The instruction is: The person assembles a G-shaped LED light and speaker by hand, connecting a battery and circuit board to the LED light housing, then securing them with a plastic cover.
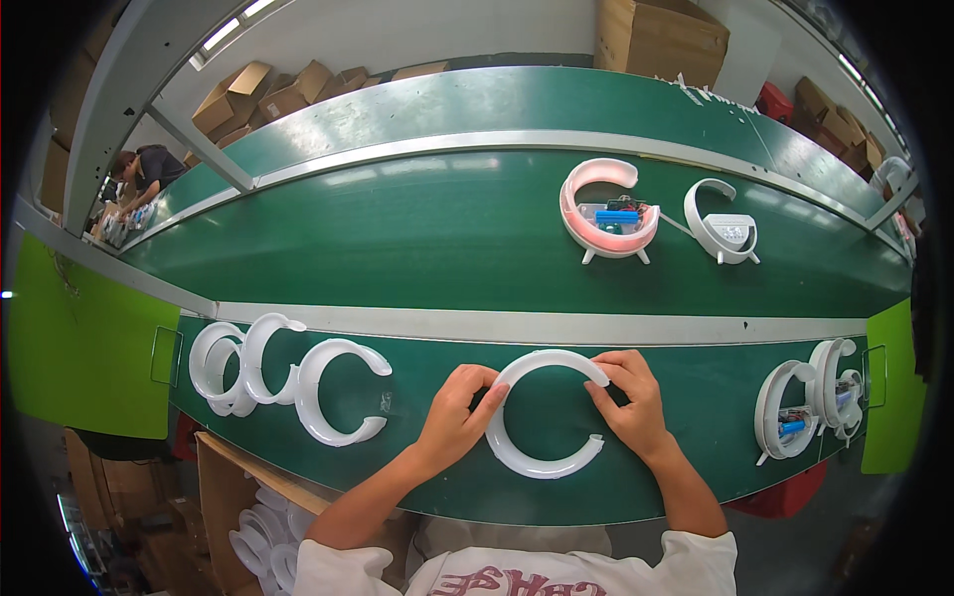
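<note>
A worker at a green bench (696, 397) holds a white C-shaped ring (542, 415) flat on the near strip of the surface, just in front of the pale rail (537, 325) that runs across it. The ring's gap faces the worker's right. The left hand (459, 409) pinches the closed left curve of the ring, fingers narrow around the band. The right hand (628, 397) grips the upper tip beside the gap, thumb and fingers closed on it. The ring's lower tip hangs free, nearer the right hand than the left. The ring lies between the two hands, its opening turned toward the right wrist.

Left of the ring, three more white rings (288, 382) lie in a loose overlapping row. Right of it, near the bench's end, stand assembled lamps (810, 402) with blue parts inside. Beyond the rail from the ring, on the far belt, sit a glowing pink lamp (608, 211) and a white lamp (723, 223). Below the ring's left side, a cardboard box (253, 517) holds further white parts. Another person (144, 174) works far off to the upper left.
</note>
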`<act>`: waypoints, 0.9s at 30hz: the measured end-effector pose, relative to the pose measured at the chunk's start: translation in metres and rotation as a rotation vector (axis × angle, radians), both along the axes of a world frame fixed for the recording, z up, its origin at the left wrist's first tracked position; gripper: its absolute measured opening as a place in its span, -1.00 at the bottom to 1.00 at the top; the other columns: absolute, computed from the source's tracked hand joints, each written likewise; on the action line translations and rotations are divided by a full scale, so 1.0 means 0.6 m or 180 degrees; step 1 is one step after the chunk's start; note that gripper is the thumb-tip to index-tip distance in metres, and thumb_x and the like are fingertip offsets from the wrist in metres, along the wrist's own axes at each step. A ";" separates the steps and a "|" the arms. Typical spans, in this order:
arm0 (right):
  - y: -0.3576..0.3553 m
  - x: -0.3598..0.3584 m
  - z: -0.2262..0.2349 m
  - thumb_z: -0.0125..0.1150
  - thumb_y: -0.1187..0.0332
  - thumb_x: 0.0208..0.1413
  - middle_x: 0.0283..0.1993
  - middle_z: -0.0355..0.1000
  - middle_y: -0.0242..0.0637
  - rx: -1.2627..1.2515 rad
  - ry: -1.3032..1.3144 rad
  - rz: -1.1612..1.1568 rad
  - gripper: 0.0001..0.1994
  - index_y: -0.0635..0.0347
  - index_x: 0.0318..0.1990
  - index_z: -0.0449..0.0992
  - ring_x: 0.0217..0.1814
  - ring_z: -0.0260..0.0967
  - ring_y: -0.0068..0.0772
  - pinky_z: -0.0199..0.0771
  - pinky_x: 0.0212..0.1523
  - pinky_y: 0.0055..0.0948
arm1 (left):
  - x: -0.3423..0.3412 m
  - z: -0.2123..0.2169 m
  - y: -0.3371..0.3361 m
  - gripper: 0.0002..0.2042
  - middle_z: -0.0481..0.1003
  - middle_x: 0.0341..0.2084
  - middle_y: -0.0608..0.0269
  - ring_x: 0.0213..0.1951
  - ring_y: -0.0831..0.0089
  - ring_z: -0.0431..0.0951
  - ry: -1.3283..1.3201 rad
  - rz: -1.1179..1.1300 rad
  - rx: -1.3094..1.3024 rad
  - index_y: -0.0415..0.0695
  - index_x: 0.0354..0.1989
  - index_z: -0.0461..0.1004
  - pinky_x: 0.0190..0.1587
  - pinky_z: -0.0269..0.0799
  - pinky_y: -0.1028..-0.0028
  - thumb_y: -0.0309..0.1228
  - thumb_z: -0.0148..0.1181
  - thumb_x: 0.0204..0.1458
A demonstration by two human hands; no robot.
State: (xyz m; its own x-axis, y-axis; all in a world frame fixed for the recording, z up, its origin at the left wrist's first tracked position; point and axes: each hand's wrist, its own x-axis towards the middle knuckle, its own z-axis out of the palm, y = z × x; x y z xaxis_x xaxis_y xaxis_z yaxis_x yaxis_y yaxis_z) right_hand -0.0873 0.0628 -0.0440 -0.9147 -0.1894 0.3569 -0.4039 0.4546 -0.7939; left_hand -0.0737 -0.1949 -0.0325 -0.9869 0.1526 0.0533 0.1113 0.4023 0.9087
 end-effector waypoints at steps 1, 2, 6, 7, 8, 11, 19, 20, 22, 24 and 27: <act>-0.004 0.000 -0.002 0.39 0.54 -0.05 -0.17 0.50 -0.27 0.0009 -0.0015 0.0004 -0.78 0.24 -0.19 0.61 -0.13 0.40 -0.20 0.43 -0.12 -0.32 | -0.002 -0.007 -0.003 -0.83 0.52 -0.34 0.16 -0.22 0.26 0.48 0.0142 -0.0039 0.0009 -0.25 -0.32 0.50 -0.16 0.40 0.36 -0.37 0.20 0.21; -0.005 0.000 -0.003 0.38 0.54 -0.04 -0.17 0.50 -0.27 0.0033 -0.0018 -0.0024 -0.79 0.24 -0.19 0.61 -0.14 0.40 -0.20 0.43 -0.12 -0.32 | -0.003 -0.013 -0.004 -0.83 0.51 -0.36 0.17 -0.25 0.26 0.47 0.0276 -0.0078 0.0026 -0.24 -0.31 0.50 -0.18 0.39 0.37 -0.38 0.20 0.21; -0.023 -0.008 -0.002 0.37 0.53 -0.01 -0.18 0.51 -0.28 0.0080 -0.0009 -0.0110 -0.82 0.23 -0.21 0.61 -0.16 0.41 -0.20 0.44 -0.16 -0.34 | -0.007 -0.028 -0.019 -0.85 0.50 -0.39 0.19 -0.25 0.27 0.46 0.0392 -0.0070 0.0001 -0.24 -0.30 0.51 -0.19 0.38 0.37 -0.40 0.19 0.21; -0.030 -0.006 -0.002 0.37 0.53 -0.01 -0.18 0.51 -0.28 0.0104 -0.0057 -0.0123 -0.82 0.23 -0.21 0.61 -0.16 0.41 -0.20 0.44 -0.16 -0.34 | -0.008 -0.027 -0.027 -0.87 0.50 -0.35 0.17 -0.22 0.27 0.46 0.0314 -0.0063 -0.0033 -0.24 -0.26 0.50 -0.16 0.38 0.39 -0.41 0.18 0.21; -0.034 -0.009 -0.004 0.37 0.52 0.00 -0.19 0.52 -0.28 0.0067 -0.0074 -0.0127 -0.83 0.23 -0.21 0.60 -0.17 0.41 -0.21 0.44 -0.18 -0.35 | -0.009 -0.029 -0.031 -0.88 0.50 -0.32 0.16 -0.19 0.27 0.46 0.0256 -0.0058 -0.0058 -0.23 -0.22 0.50 -0.13 0.39 0.40 -0.42 0.17 0.21; -0.046 -0.011 -0.003 0.38 0.51 0.01 -0.22 0.51 -0.28 0.0037 -0.0077 -0.0160 -0.84 0.23 -0.23 0.60 -0.24 0.41 -0.23 0.45 -0.23 -0.36 | 0.001 -0.037 -0.036 -0.87 0.49 -0.20 0.11 -0.11 0.24 0.47 0.0262 0.0382 0.0548 -0.22 -0.12 0.46 -0.02 0.37 0.41 -0.46 0.13 0.22; -0.027 -0.008 -0.008 0.36 0.48 0.00 -0.51 0.23 -0.25 -0.0066 -0.0324 -0.0391 -0.79 0.27 -0.47 0.38 -0.48 0.18 -0.27 0.18 -0.48 -0.33 | 0.012 0.033 -0.030 -0.72 0.52 -0.07 0.06 0.06 0.08 0.48 0.1740 -0.0677 0.0081 -0.23 0.02 0.42 0.12 0.33 0.16 -0.48 0.14 0.12; -0.028 -0.007 -0.008 0.36 0.48 0.00 -0.51 0.23 -0.25 -0.0067 -0.0326 -0.0385 -0.79 0.27 -0.47 0.38 -0.48 0.18 -0.27 0.18 -0.48 -0.33 | 0.016 0.034 -0.024 -0.71 0.53 -0.10 0.11 0.05 0.10 0.50 0.1652 -0.0624 0.0197 -0.19 -0.02 0.44 0.12 0.34 0.15 -0.54 0.19 0.05; -0.030 -0.007 -0.007 0.33 0.49 -0.01 -0.53 0.20 -0.24 -0.0053 -0.0331 -0.0365 -0.77 0.27 -0.50 0.33 -0.49 0.15 -0.25 0.16 -0.48 -0.31 | 0.018 0.023 -0.026 -0.73 0.54 -0.13 0.10 0.02 0.11 0.52 0.1672 -0.0632 0.0194 -0.19 -0.05 0.43 0.13 0.34 0.11 -0.59 0.18 0.04; -0.026 -0.008 -0.009 0.32 0.50 -0.02 -0.53 0.20 -0.23 0.0003 -0.0265 -0.0341 -0.77 0.27 -0.50 0.32 -0.49 0.14 -0.25 0.15 -0.48 -0.30 | 0.019 0.019 -0.024 -0.74 0.55 -0.17 0.08 0.00 0.11 0.54 0.1691 -0.0644 0.0213 -0.19 -0.09 0.43 0.15 0.35 0.08 -0.63 0.16 0.02; -0.043 -0.011 -0.013 0.31 0.51 -0.03 -0.53 0.19 -0.22 0.0037 -0.0198 -0.0342 -0.78 0.28 -0.49 0.31 -0.50 0.12 -0.24 0.13 -0.48 -0.29 | 0.012 0.014 -0.039 -0.70 0.56 -0.18 0.11 -0.03 0.13 0.56 0.1664 -0.0666 0.0288 -0.17 -0.11 0.44 0.14 0.36 0.09 -0.73 0.12 -0.04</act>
